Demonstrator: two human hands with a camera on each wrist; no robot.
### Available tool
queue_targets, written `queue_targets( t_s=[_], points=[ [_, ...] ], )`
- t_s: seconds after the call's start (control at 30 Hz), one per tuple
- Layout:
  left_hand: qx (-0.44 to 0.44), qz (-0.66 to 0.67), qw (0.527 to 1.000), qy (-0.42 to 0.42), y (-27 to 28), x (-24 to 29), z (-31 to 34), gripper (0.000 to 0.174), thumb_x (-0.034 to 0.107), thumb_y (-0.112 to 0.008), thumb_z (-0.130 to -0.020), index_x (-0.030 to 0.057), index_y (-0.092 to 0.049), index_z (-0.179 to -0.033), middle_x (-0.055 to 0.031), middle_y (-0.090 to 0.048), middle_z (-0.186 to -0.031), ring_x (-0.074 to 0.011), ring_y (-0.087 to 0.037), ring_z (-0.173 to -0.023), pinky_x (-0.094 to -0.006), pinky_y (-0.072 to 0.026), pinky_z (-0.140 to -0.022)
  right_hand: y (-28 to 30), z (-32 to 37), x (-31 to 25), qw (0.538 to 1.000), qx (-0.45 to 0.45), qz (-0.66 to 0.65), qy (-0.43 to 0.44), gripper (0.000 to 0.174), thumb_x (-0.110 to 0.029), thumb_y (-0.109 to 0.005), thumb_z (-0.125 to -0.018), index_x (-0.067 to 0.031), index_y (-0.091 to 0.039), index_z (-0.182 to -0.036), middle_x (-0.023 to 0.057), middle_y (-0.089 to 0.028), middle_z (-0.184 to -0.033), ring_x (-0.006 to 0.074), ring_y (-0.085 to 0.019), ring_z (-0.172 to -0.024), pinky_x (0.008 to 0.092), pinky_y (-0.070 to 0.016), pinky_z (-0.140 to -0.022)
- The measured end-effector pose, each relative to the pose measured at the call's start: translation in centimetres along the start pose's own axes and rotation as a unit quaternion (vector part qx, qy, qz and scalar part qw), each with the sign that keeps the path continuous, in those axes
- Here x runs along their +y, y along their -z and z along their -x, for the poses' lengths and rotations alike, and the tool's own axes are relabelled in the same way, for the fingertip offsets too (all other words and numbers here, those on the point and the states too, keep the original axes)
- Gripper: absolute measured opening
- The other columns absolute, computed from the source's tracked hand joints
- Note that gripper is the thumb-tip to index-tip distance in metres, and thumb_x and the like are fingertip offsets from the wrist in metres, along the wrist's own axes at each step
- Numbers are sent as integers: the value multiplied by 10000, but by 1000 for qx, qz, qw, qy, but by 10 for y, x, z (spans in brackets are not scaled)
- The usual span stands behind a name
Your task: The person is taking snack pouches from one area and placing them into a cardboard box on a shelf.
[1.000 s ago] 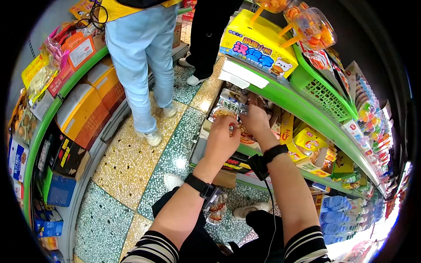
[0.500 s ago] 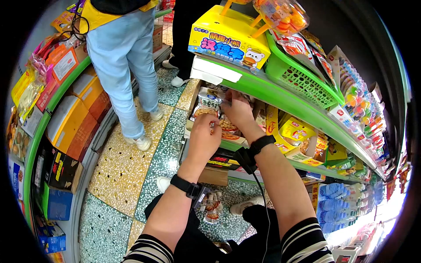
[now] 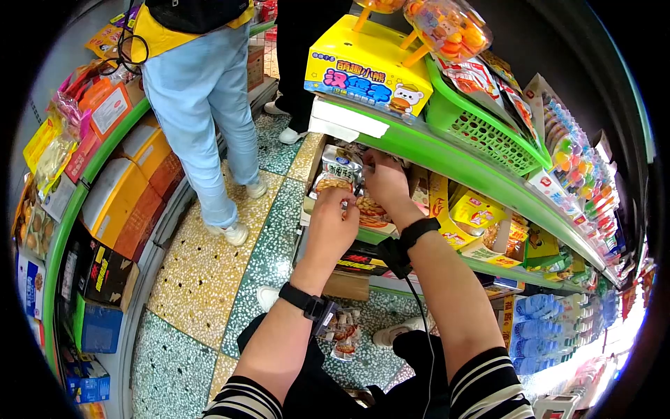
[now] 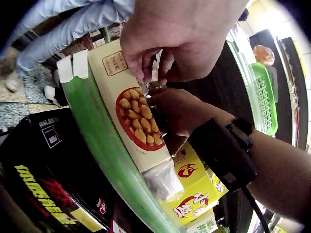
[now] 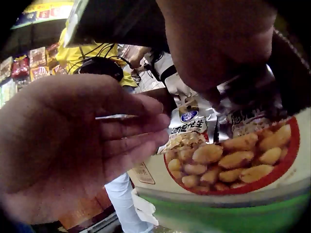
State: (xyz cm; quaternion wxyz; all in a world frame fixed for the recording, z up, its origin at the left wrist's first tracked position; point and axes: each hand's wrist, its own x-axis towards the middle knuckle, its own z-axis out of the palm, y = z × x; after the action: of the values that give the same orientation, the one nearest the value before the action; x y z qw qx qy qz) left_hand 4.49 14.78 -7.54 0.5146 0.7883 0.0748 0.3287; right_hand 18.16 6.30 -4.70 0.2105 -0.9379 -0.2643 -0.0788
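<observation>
While both hands are up at the box (image 3: 371, 213) — head view, left hand (image 3: 331, 223): fingers bent, tips at a packet (image 3: 340, 170) in it.
Head view, right hand (image 3: 384, 183): just beside, fingers among the packets.
Change: both hands stay at the same packets, barely shifted.
Left wrist, left hand: fingertips bunched on a silvery edge; held or only touched, cannot tell.
Left wrist, box: nut picture in front, on the green shelf (image 4: 104, 145).
Right wrist, right hand: thumb and fingers pinch a silver packet above the box.
Right wrist, left hand: fingers nearly straight, beside it.
</observation>
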Motion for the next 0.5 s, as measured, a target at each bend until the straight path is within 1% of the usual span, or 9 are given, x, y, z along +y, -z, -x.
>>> queue_targets(
  t_s=[0.1, 0.17, 0.3, 0.37, 0.4, 0.47, 0.5],
  points=[
    [-4, -1, 1000, 2, 0, 0, -1, 129, 3, -557, -819, -15, -597, -940, -166, -593, -991, -285, -630, -897, -338, -535, -803, -14, -9, 11, 998, 40, -32, 29, 278, -142, -567, -833, -107, -568, -1109, 166, -636, -1060, 371, -584, -1006, 451, -467, -865],
    [-1, 6, 1000, 2, -1, -1, 0, 130, 5, -555, -820, -17, -600, -939, -168, -595, -990, -285, -630, -901, -340, -534, -809, -14, -9, 12, 998, 40, -9, 45, 293, -143, -565, -835, -100, -563, -1125, 175, -633, -1064, 371, -581, -1012, 452, -463, -875],
    [-6, -2, 1000, 8, 1, 1, 0, 129, 8, -555, -821, -21, -602, -937, -172, -596, -994, -286, -629, -909, -342, -534, -812, -2, -6, 7, 996, 4, -12, 89, 307, -148, -555, -842, -86, -563, -1142, 195, -620, -1085, 376, -572, -1029, 455, -455, -891],
    [-2, -2, 1000, 8, 0, 0, 0, 129, 8, -556, -822, -22, -601, -939, -171, -597, -999, -286, -629, -912, -342, -534, -808, 7, -3, 6, 995, -13, -22, 98, 307, -143, -558, -847, -75, -564, -1147, 198, -616, -1095, 371, -576, -1027, 442, -459, -885],
    [8, 11, 1000, 0, 0, 0, 0, 115, 5, -569, -809, -16, -596, -919, -174, -595, -964, -304, -613, -882, -360, -515, -783, 9, -3, 8, 994, -22, -27, 104, 307, -140, -559, -850, -69, -564, -1149, 200, -614, -1101, 368, -579, -1027, 435, -461, -882],
    [30, 38, 999, -17, -1, 0, -1, 97, 0, -595, -782, -4, -587, -879, -179, -591, -894, -341, -582, -822, -396, -478, -732, 14, -7, 15, 989, -23, -26, 145, 313, -136, -575, -852, -61, -561, -1155, 198, -613, -1100, 356, -587, -1016, 417, -467, -869],
    [31, 32, 999, -21, 0, 0, -1, 97, -3, -593, -783, -3, -587, -880, -178, -591, -897, -339, -584, -819, -392, -480, -726, 17, -8, 14, 986, -24, -26, 165, 316, -135, -582, -852, -56, -559, -1158, 197, -612, -1100, 350, -591, -1010, 408, -469, -862]
  ],
)
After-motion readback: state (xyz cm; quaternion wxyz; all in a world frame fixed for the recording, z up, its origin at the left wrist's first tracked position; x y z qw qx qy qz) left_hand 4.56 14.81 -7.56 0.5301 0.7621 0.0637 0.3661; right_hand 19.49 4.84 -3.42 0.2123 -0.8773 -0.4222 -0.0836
